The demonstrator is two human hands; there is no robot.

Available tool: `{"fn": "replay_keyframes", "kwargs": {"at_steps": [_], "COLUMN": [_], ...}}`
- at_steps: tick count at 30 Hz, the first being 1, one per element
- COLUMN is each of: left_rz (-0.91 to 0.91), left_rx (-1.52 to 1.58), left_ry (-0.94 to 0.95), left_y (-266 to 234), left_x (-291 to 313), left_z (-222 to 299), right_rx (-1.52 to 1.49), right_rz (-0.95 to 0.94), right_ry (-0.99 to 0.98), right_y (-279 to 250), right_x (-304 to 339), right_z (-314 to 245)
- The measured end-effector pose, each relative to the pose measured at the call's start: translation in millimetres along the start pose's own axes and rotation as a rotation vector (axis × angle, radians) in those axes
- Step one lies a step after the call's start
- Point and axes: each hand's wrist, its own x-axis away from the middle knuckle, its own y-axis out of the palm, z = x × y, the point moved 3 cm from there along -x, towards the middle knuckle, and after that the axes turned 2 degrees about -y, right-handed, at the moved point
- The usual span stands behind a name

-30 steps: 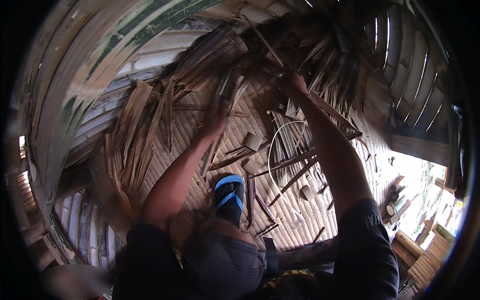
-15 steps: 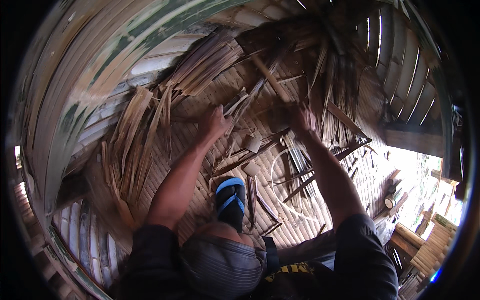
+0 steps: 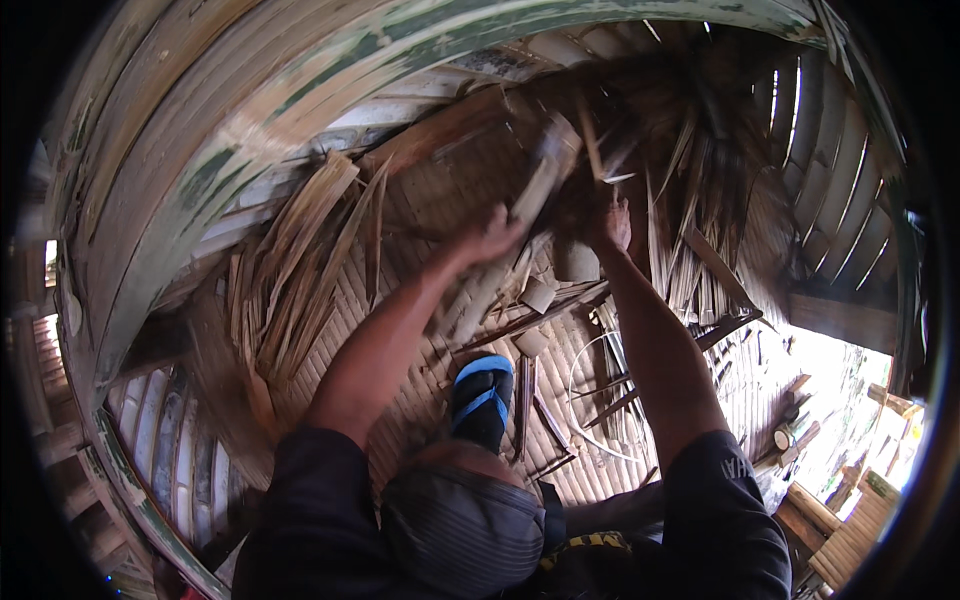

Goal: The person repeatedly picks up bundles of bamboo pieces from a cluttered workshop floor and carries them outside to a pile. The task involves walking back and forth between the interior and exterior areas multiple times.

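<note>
My left hand reaches forward and closes on a long pale strip of dry plant material, smeared by motion and slanting from the back toward the floor. Whether it is split bamboo or a dry leaf stalk I cannot tell. To its right, my right hand is closed around the lower end of a thin brown stick that stands up from it. A pale pointed sliver shows just above those fingers. Dark shadow hides what lies behind this hand. A curved tan piece rests on the floor between the hands.
Dry leaf strips lean at the left, with more at the right. Small tan pieces and a thin pale hoop lie on the slatted floor near a blue-strapped sandal. Large curved bamboo arches overhead at left.
My left hand has moved right, closer to the right hand, and the long pale strip has swung up beside it. The broad bundle of dry strips at the back left no longer shows there.
</note>
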Motion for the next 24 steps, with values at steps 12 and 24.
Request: {"fn": "replay_keyframes", "kwargs": {"at_steps": [12,24], "left_rz": [0.471,0.331], "left_rx": [-0.597,-0.525], "left_ry": [-0.103,-0.050], "left_y": [-139.4,-107.5], "left_x": [-6.8,-3.1], "left_z": [-49.1,-23.5], "right_rx": [-1.327,-1.268], "right_rz": [0.092,-0.054], "right_ry": [0.073,0.064], "right_y": [-7.0,-13.2], "right_x": [106.6,157.8], "right_z": [64.9,-10.1]}}
